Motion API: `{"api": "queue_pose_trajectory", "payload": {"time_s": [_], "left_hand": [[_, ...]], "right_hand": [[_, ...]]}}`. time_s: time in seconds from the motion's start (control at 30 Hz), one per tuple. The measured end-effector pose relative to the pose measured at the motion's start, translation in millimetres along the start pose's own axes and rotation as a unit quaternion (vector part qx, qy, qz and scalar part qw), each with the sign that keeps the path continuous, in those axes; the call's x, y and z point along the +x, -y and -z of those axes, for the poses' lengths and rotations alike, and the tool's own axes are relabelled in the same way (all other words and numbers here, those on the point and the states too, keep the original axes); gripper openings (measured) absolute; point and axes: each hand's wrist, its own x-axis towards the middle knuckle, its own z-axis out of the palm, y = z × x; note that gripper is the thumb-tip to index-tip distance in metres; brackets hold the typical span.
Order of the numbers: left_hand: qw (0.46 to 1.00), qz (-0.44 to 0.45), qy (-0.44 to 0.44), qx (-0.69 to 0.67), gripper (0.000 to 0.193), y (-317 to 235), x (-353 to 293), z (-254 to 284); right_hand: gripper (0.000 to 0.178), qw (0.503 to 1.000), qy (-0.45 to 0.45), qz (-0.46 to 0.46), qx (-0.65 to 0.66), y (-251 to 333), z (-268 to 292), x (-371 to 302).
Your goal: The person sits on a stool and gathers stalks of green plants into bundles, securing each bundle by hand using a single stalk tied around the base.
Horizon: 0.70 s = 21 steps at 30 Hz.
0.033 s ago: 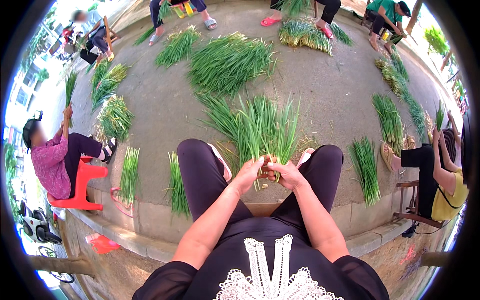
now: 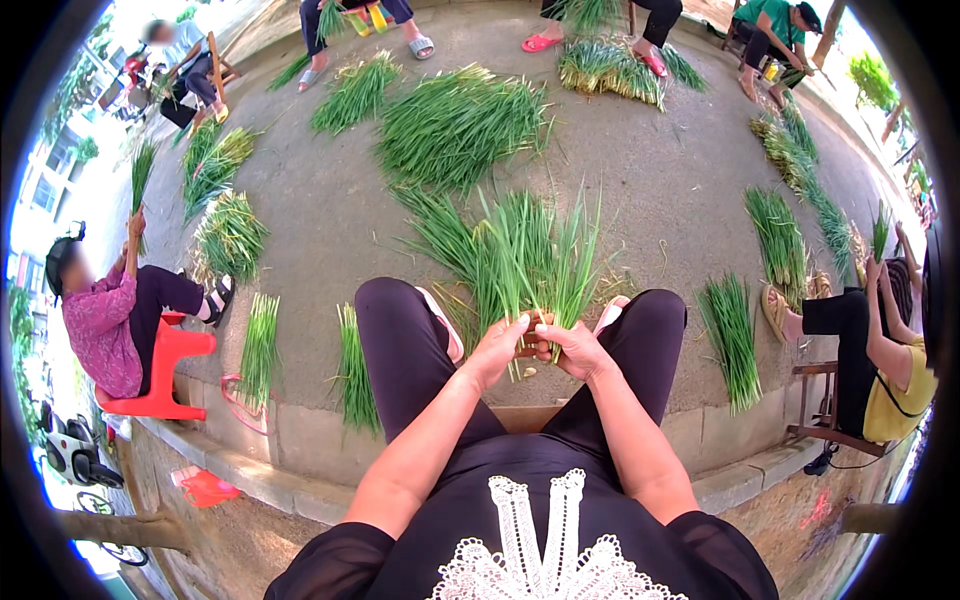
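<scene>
Between my knees, my left hand (image 2: pixel 495 352) is closed round the pale stems of a small bunch of long green chives (image 2: pixel 506 275). Close beside it, my right hand (image 2: pixel 574 352) grips another bunch of chives (image 2: pixel 572 280), thumb pressed on the stems. The two hands nearly meet at the fingertips, and the leaves fan upward and away from me. Behind the held bunches, a loose heap of chives (image 2: pixel 445 230) lies on the concrete, partly hidden by them.
A large chive pile (image 2: pixel 460 125) lies farther ahead. Neat bundles rest at left (image 2: pixel 355 370) and right (image 2: pixel 730 340). A person on a red plastic stool (image 2: pixel 165 375) sits at left, another in yellow (image 2: pixel 905 390) at right. More people sit beyond. A stone kerb (image 2: pixel 290 490) runs below me.
</scene>
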Motion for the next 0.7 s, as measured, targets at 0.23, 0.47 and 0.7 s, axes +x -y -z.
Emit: {"api": "queue_pose_trajectory", "payload": {"time_s": [0.23, 0.47, 0.7], "left_hand": [[1.000, 0.002, -0.002, -0.010, 0.038, 5.2, 3.5, 0.0], [0.999, 0.035, -0.035, -0.003, 0.037, -3.8, -2.9, -15.3], [0.999, 0.031, -0.037, 0.022, 0.030, 4.9, -1.3, -14.5]], "right_hand": [[0.016, 1.000, -0.006, 0.004, 0.022, 1.4, -1.7, -2.5], [0.016, 0.999, 0.009, -0.043, 0.009, -7.8, 3.7, 0.4], [0.012, 0.998, 0.022, -0.029, -0.057, -11.5, 8.9, 2.2]]}}
